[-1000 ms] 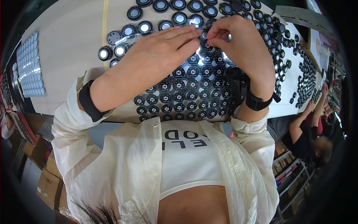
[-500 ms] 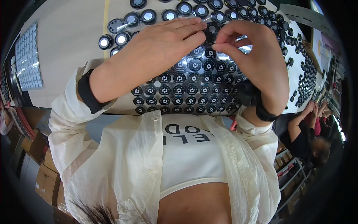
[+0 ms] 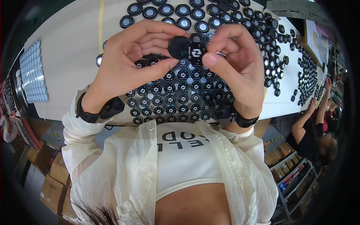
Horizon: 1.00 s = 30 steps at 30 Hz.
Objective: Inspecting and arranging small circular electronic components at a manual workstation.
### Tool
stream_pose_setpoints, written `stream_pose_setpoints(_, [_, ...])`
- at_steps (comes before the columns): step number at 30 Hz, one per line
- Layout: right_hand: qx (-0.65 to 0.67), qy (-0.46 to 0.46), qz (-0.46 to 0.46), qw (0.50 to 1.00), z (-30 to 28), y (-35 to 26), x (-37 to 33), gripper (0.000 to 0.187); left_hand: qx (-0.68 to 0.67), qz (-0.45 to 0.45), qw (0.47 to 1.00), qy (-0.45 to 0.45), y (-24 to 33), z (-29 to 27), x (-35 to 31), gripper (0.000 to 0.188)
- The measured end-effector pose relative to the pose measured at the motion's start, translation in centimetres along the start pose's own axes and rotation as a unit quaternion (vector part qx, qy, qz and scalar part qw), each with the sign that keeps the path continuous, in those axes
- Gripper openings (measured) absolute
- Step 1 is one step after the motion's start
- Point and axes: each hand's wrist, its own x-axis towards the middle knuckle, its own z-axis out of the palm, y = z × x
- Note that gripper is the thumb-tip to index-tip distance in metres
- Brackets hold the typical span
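Over the table, my left hand [image 3: 129, 62] grips a round black plastic disc [image 3: 176, 46] by its edge, between thumb and fingers. Close beside it, thumb and forefinger of my right hand [image 3: 242, 63] pinch a round black sticker [image 3: 196, 54] with a white emblem. The sticker overlaps the disc's right edge in this view; whether they touch I cannot tell. Beneath both hands lies a clear sheet of matching black stickers [image 3: 170, 99] in rows, with a few pale gaps among them. Black wristbands circle both my wrists.
Many black round pieces with pale centres [image 3: 182, 10] stand across the table's far side and right. A sheet of pale round stickers [image 3: 33, 71] lies at far left, beyond a yellow tape line [image 3: 101, 22]. Another person [image 3: 300, 129] works at right; cardboard boxes [image 3: 52, 191] sit lower left.
Both hands have moved nearer to me from the sheet's far edge. A black disc is now in my left hand, and a sticker shows in my right hand's pinch.
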Motion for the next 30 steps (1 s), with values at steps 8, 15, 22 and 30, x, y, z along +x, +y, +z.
stream_pose_setpoints(8, [-0.050, 0.010, -0.008, 0.999, 0.2, 0.9, 0.6, 0.022, -0.009, -0.006, 0.998, 0.061, 0.0, 0.7, 0.3, 0.043])
stream_pose_setpoints(15, [-0.078, 0.046, -0.019, 0.996, 0.5, 1.1, 0.7, 0.018, 0.029, 0.002, 0.995, 0.096, 0.0, 1.2, 0.3, 0.045])
stream_pose_setpoints(22, [-0.112, 0.056, -0.023, 0.992, 0.4, 1.6, 0.7, 0.018, 0.067, 0.003, 0.994, 0.090, 0.3, 1.4, 0.2, 0.045])
stream_pose_setpoints(30, [-0.259, 0.091, -0.093, 0.957, 1.1, 1.9, 0.9, 0.015, 0.116, -0.001, 0.989, 0.096, -0.2, 1.2, 0.2, 0.045])
